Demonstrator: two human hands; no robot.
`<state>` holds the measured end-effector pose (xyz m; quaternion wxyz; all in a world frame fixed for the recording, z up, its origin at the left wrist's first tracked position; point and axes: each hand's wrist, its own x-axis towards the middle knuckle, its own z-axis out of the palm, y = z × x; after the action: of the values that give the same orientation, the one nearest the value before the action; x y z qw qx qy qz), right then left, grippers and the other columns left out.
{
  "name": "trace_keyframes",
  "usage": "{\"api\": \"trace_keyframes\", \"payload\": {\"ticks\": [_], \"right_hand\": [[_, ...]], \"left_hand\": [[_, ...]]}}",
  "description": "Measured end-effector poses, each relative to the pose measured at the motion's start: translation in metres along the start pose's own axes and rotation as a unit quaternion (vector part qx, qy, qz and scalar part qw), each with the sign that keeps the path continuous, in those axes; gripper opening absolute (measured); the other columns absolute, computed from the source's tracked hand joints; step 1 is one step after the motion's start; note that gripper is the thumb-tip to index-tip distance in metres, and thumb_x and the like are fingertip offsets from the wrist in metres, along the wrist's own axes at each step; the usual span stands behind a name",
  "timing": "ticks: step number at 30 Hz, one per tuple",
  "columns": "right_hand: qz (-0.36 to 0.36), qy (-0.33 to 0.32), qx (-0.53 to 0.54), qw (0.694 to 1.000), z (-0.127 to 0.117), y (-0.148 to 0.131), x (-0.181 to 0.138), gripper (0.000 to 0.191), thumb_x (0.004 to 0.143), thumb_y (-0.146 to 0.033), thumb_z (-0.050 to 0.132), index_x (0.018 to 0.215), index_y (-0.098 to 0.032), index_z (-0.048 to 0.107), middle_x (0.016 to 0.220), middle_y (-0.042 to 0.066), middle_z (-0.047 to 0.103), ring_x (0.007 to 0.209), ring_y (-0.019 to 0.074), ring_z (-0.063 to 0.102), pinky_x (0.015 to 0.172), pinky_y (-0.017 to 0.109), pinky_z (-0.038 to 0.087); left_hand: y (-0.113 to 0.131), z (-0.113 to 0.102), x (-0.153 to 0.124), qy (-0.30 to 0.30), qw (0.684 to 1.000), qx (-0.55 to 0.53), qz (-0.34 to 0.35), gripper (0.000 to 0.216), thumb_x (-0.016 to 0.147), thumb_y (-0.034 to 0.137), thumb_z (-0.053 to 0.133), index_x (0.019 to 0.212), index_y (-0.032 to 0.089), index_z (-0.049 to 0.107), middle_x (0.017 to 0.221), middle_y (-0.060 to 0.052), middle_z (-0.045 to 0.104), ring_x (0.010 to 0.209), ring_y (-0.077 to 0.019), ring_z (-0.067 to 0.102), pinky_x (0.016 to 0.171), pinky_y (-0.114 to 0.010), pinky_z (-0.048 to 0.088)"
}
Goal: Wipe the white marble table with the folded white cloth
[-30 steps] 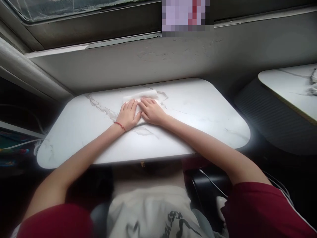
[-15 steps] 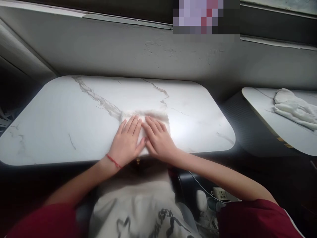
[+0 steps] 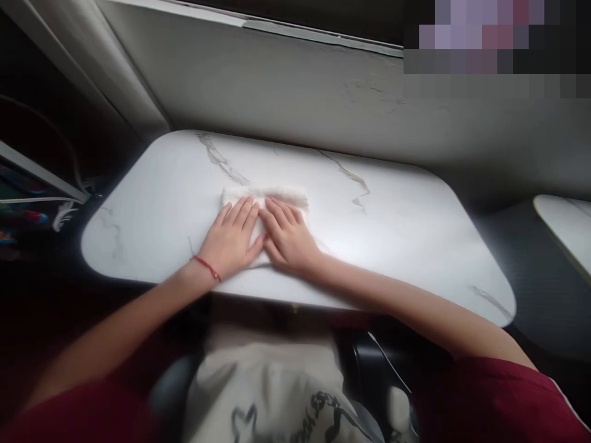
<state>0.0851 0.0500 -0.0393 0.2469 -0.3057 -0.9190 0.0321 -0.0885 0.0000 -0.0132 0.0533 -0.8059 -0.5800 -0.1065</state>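
Observation:
A folded white cloth (image 3: 290, 195) lies on the white marble-patterned tabletop (image 3: 397, 227), left of its middle. My left hand (image 3: 233, 237), with a red string bracelet (image 3: 207, 268) at the wrist, rests flat on the cloth's left part. Flat on its right part is my right hand (image 3: 290, 237), angled in toward the left one. Both hands have their fingers stretched forward, and the thumbs nearly meet. Much of the cloth is hidden beneath the palms. A rolled or folded ridge of it shows beyond the fingertips.
A grey wall (image 3: 286, 92) runs behind the tabletop. Another white tabletop (image 3: 567, 227) stands at the right, across a dark gap. White cables (image 3: 41, 200) and small coloured items lie at the left. Below the front edge hangs a white cord (image 3: 390, 363).
Both hands and the cloth under them have slid left over the tabletop and somewhat away from its front edge. The view has turned left, so the cloth on the other tabletop is out of sight.

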Motion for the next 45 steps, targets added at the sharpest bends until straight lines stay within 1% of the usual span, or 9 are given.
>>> {"api": "trace_keyframes", "payload": {"ticks": [4, 7, 12, 16, 21, 27, 34, 37, 45], "right_hand": [[-0.012, -0.004, 0.012, 1.000, 0.022, 0.011, 0.052, 0.054, 0.095, -0.029, 0.039, 0.141, -0.001, 0.050, 0.150, 0.026, 0.048, 0.142, 0.0368, 0.040, 0.117, 0.054, 0.031], [0.003, -0.002, 0.012, 1.000, 0.035, 0.021, 0.086, 0.055, 0.094, -0.027, 0.040, 0.140, 0.001, 0.051, 0.150, 0.026, 0.049, 0.141, 0.0359, 0.040, 0.118, 0.051, 0.030], [0.032, 0.017, 0.010, 0.999, 0.053, 0.040, 0.130, 0.054, 0.094, -0.027, 0.040, 0.141, -0.001, 0.051, 0.150, 0.024, 0.050, 0.141, 0.0350, 0.041, 0.119, 0.051, 0.028], [0.043, 0.012, 0.002, 0.999, 0.064, 0.055, 0.162, 0.054, 0.095, -0.028, 0.038, 0.142, -0.003, 0.050, 0.149, 0.022, 0.051, 0.142, 0.0337, 0.041, 0.119, 0.050, 0.028], [0.007, -0.012, 0.006, 1.000, 0.077, 0.066, 0.199, 0.053, 0.096, -0.029, 0.035, 0.142, -0.005, 0.048, 0.151, 0.020, 0.049, 0.142, 0.0323, 0.040, 0.120, 0.049, 0.028], [-0.034, -0.024, 0.032, 0.999, 0.091, 0.072, 0.221, 0.054, 0.096, -0.029, 0.033, 0.142, -0.007, 0.047, 0.152, 0.019, 0.049, 0.142, 0.0343, 0.040, 0.118, 0.054, 0.029], [-0.011, -0.026, 0.035, 0.999, 0.086, 0.068, 0.219, 0.048, 0.096, -0.028, 0.035, 0.136, -0.009, 0.051, 0.147, 0.019, 0.053, 0.139, 0.0340, 0.043, 0.119, 0.053, 0.028], [-0.013, -0.028, 0.046, 0.998, 0.084, 0.069, 0.219, 0.046, 0.097, -0.028, 0.034, 0.134, -0.010, 0.053, 0.146, 0.018, 0.054, 0.138, 0.0330, 0.044, 0.118, 0.053, 0.031], [0.007, -0.044, 0.003, 0.999, 0.078, 0.057, 0.202, 0.050, 0.100, -0.027, 0.034, 0.143, -0.006, 0.047, 0.154, 0.020, 0.046, 0.143, 0.0299, 0.041, 0.120, 0.050, 0.028]], "left_hand": [[-0.042, -0.002, 0.023, -0.037, 0.999, 0.028, -0.024, 0.065, 0.100, 0.036, 0.031, 0.153, 0.000, 0.038, 0.162, -0.021, 0.036, 0.153, -0.0299, 0.030, 0.127, -0.046, 0.021], [-0.071, -0.002, 0.046, -0.065, 0.996, 0.044, -0.028, 0.067, 0.099, 0.036, 0.029, 0.153, -0.003, 0.034, 0.163, -0.023, 0.033, 0.154, -0.0298, 0.028, 0.127, -0.046, 0.018], [-0.116, 0.001, 0.088, -0.101, 0.994, 0.043, -0.010, 0.068, 0.100, 0.039, 0.025, 0.155, -0.001, 0.031, 0.165, -0.021, 0.029, 0.155, -0.0285, 0.023, 0.127, -0.045, 0.016], [-0.145, 0.005, 0.112, -0.106, 0.994, 0.018, -0.017, 0.068, 0.100, 0.041, 0.026, 0.156, 0.002, 0.029, 0.166, -0.021, 0.027, 0.156, -0.0283, 0.021, 0.127, -0.047, 0.016], [-0.172, 0.009, 0.118, -0.071, 0.996, 0.005, -0.059, 0.068, 0.100, 0.043, 0.025, 0.156, 0.005, 0.030, 0.166, -0.018, 0.028, 0.156, -0.0274, 0.021, 0.127, -0.046, 0.014], [-0.184, 0.007, 0.115, -0.063, 0.994, 0.011, -0.091, 0.068, 0.100, 0.044, 0.024, 0.156, 0.007, 0.031, 0.166, -0.017, 0.029, 0.156, -0.0265, 0.023, 0.127, -0.045, 0.016], [-0.186, 0.009, 0.114, -0.059, 0.995, 0.018, -0.078, 0.067, 0.100, 0.042, 0.025, 0.158, 0.007, 0.029, 0.166, -0.018, 0.030, 0.155, -0.0280, 0.023, 0.126, -0.048, 0.016], [-0.185, 0.008, 0.115, -0.063, 0.994, 0.025, -0.082, 0.068, 0.100, 0.041, 0.025, 0.157, 0.004, 0.029, 0.165, -0.020, 0.029, 0.155, -0.0293, 0.023, 0.126, -0.049, 0.017], [-0.173, 0.003, 0.106, -0.065, 0.995, 0.014, -0.075, 0.068, 0.099, 0.042, 0.026, 0.155, 0.005, 0.033, 0.165, -0.019, 0.030, 0.154, -0.0294, 0.025, 0.125, -0.049, 0.018]]}}
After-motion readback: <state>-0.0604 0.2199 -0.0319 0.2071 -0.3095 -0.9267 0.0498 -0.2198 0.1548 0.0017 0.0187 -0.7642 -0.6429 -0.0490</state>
